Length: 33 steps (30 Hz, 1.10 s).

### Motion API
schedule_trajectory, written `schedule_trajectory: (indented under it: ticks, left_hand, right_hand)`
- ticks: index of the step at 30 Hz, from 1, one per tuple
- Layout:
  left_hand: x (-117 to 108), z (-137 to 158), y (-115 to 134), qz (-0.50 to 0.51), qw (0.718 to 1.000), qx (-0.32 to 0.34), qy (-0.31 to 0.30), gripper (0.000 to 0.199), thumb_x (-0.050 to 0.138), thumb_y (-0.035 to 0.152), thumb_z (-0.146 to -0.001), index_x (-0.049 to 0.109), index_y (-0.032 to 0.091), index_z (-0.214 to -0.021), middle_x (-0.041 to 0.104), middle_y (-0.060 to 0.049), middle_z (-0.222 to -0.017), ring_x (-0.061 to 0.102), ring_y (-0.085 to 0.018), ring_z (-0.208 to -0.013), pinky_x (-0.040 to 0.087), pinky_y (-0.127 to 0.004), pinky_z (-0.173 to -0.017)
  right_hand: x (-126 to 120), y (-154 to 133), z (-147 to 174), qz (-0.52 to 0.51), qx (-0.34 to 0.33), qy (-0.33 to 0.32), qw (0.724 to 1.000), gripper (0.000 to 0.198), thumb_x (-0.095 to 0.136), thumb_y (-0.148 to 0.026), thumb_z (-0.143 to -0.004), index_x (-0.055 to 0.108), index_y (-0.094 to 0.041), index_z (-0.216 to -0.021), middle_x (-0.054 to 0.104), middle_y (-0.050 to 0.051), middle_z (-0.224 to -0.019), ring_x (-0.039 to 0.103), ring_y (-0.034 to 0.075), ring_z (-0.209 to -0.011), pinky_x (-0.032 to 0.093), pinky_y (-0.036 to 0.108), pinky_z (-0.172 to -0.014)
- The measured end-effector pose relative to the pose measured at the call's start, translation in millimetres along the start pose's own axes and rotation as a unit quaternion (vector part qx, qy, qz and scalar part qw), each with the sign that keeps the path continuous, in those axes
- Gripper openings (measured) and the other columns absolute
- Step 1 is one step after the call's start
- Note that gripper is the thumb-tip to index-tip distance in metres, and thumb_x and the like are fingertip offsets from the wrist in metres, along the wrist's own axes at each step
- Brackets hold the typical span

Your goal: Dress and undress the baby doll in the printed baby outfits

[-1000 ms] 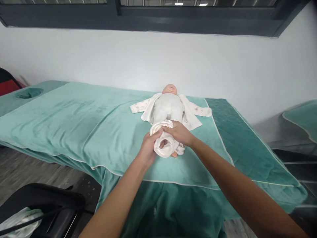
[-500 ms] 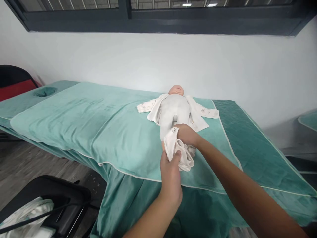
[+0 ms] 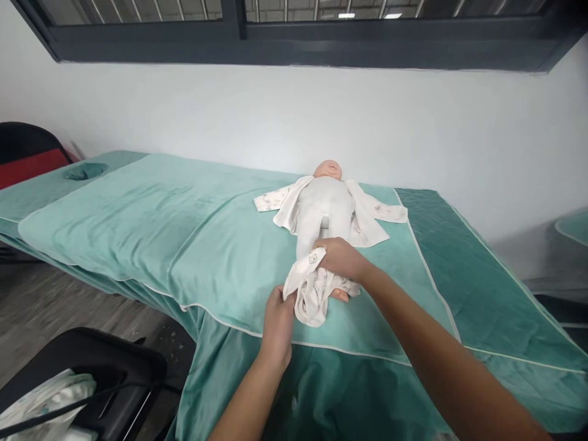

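Observation:
A baby doll (image 3: 325,202) lies on its back on the green-covered bed, its head towards the wall. White patterned jacket parts (image 3: 374,229) spread open at both its sides, the sleeves stretched outwards. Around the doll's lower legs a pair of white patterned baby pants (image 3: 312,300) is bunched up. My left hand (image 3: 278,321) pinches the lower left edge of the pants. My right hand (image 3: 342,257) grips their upper part beside the doll's leg, its fingers partly hidden by cloth. One doll foot (image 3: 340,295) shows below the fabric.
The bed (image 3: 138,208) runs along a white wall beneath a dark window frame (image 3: 367,43). A black chair (image 3: 92,361) at the lower left bears white cloth or packaging (image 3: 50,404), with a dark cable across it. A red and black chair (image 3: 32,162) stands far left.
My left hand has moved left and slightly down, drawing the pants' edge outwards. My right hand has shifted slightly down. A doll's foot now shows below the cloth.

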State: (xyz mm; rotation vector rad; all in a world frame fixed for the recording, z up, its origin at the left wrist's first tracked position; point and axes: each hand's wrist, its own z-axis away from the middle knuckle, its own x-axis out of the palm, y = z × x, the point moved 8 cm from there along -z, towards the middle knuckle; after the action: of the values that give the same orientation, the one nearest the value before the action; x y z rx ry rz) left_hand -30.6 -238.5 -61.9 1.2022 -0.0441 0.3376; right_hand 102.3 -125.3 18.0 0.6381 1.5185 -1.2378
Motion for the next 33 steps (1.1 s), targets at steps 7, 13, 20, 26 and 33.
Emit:
schedule_trajectory:
  ticks: [7,13,20,26,33]
  left_hand:
    - [4,-1,11,-0.099,0.994,0.039,-0.038,0.036,0.061,0.041,-0.082,0.069,0.016,-0.107,0.072,-0.006,-0.1,0.062,-0.025,-0.095,0.046,-0.031,-0.082]
    - [9,0,22,-0.118,0.986,0.056,-0.099,0.039,0.056,0.034,-0.085,0.068,0.016,-0.117,0.072,-0.006,-0.112,0.063,-0.026,-0.103,0.046,-0.034,-0.091]
    - [12,-28,33,-0.081,0.988,0.05,-0.125,0.039,0.054,0.019,-0.075,0.071,0.019,-0.111,0.074,-0.002,-0.103,0.064,-0.022,-0.092,0.048,-0.032,-0.086]
    - [-2,-63,40,-0.078,0.991,0.087,-0.063,0.029,0.056,0.018,-0.069,0.069,0.017,-0.096,0.07,0.001,-0.083,0.06,-0.016,-0.075,0.044,-0.023,-0.064]
    - [0,-84,57,-0.064,0.987,0.125,-0.076,0.025,0.06,0.02,-0.07,0.063,0.018,-0.095,0.069,0.001,-0.087,0.059,-0.014,-0.075,0.043,-0.021,-0.062]
  right_hand:
    - [2,-3,1,-0.042,0.003,-0.022,0.999,0.014,0.052,-0.024,-0.081,0.045,-0.021,-0.069,0.065,0.002,-0.075,0.056,0.015,-0.069,0.032,0.025,-0.06]
    - [0,-3,2,-0.106,-0.001,-0.018,0.994,0.015,0.052,-0.022,-0.079,0.043,-0.021,-0.067,0.059,-0.001,-0.069,0.051,0.014,-0.067,0.031,0.026,-0.059]
    - [0,2,2,-0.264,-0.012,-0.02,0.964,0.006,0.054,-0.023,-0.078,0.05,-0.021,-0.074,0.057,-0.003,-0.073,0.05,0.014,-0.069,0.036,0.026,-0.062]
    - [0,4,5,-0.305,0.002,-0.068,0.95,0.017,0.06,-0.03,-0.079,0.063,-0.021,-0.093,0.067,0.0,-0.091,0.06,0.018,-0.082,0.042,0.029,-0.069]
    - [-1,10,2,-0.3,0.011,-0.056,0.952,0.022,0.056,-0.032,-0.086,0.063,-0.022,-0.103,0.069,0.001,-0.1,0.062,0.02,-0.087,0.043,0.031,-0.073]
